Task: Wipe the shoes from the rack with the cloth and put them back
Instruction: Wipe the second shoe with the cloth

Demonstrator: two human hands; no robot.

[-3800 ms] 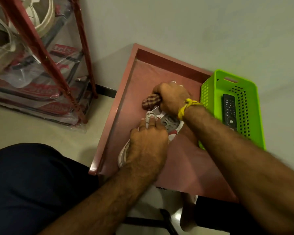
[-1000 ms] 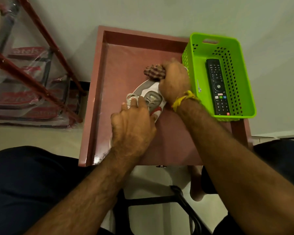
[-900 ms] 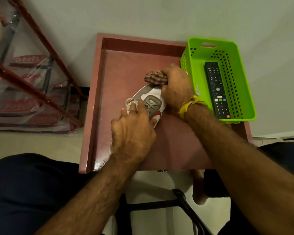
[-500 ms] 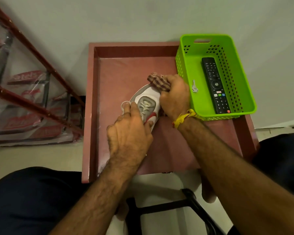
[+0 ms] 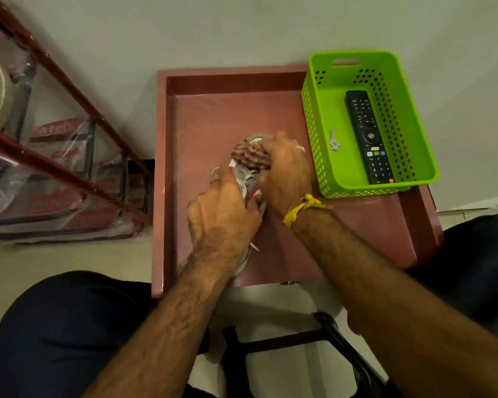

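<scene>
Closest to me are the person's dark-trousered knees and a black chair frame (image 5: 299,338) between them, then the front edge of the low reddish table (image 5: 357,225), which has a raised rim along its left and far sides.

The left hand (image 5: 223,216) lies on top of the shoe (image 5: 246,179), fingers curled down over its laced middle and gripping it. I take that as a steadying hold, so the shoe does not slide under the rubbing. The shoe is a pale trainer with red trim, lying lengthwise left of the table's centre, heel towards the front edge and toe towards the far rim.

The right hand (image 5: 285,170), a yellow thread (image 5: 302,206) tied at its wrist, has its fingers bunched around the checked cloth (image 5: 250,156) and presses it on the toe end. It looks like the wiping is mid-course, with this shoe not yet returned.

At the table's far right corner stands a green basket (image 5: 322,156), overhanging the right edge, holding a black remote (image 5: 368,136) and a small key (image 5: 333,140). It sits just beside the right hand, so a wide stroke might knock it.

Off the table's left edge, against the plain wall, stands the rack (image 5: 66,168), red bars wrapped in clear plastic, with other footwear dimly visible inside. The floor is pale.
</scene>
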